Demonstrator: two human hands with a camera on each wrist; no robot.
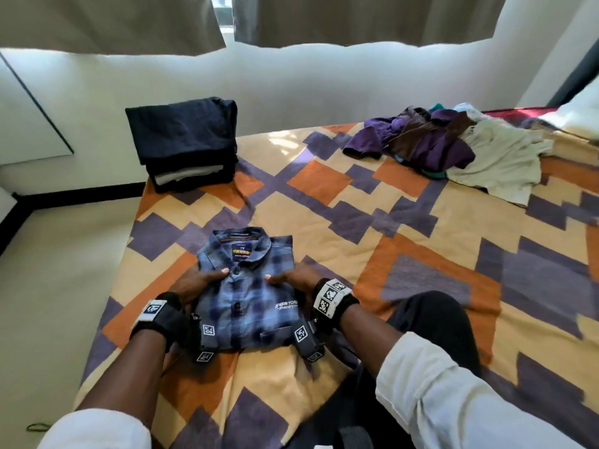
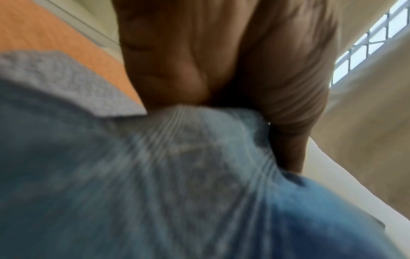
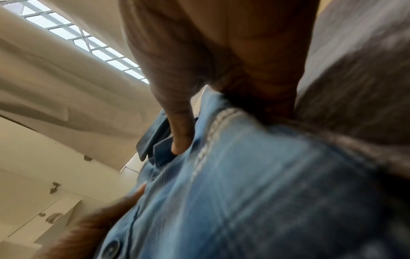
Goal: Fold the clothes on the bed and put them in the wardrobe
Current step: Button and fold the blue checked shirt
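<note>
Left hand [image 1: 191, 283] clamped on the left edge of the folded blue plaid shirt [image 1: 249, 296], thumb on top near the placket, fingers tucked under the side. Right hand [image 1: 293, 280] clamped likewise on the right edge, thumb on top. Hands apart, one at each side of the shirt. Grip confirmed in both wrist views, though blurred: thumb pressed into blue fabric in each.

Shirt folded to a compact rectangle, collar up and pointing away, buttons closed, resting on the patterned bedspread [image 1: 405, 241] near the foot of the bed. Not possible to tell whether already raised off the cover.

Stack of folded dark garments [image 1: 184, 144] at the far left corner of the bed, well apart from the shirt. Heap of unfolded clothes [image 1: 453, 144], purple, brown and pale, at the far right. Wardrobe not identified with certainty in any view.

Step in hand, by judgement: folding of this shirt complete; lifting or transfer under way. Next move calls for an even two-sided lift to keep the fold intact, then placement on the dark stack or carriage to the wardrobe. Unfolded heap remaining; task well short of done.
</note>
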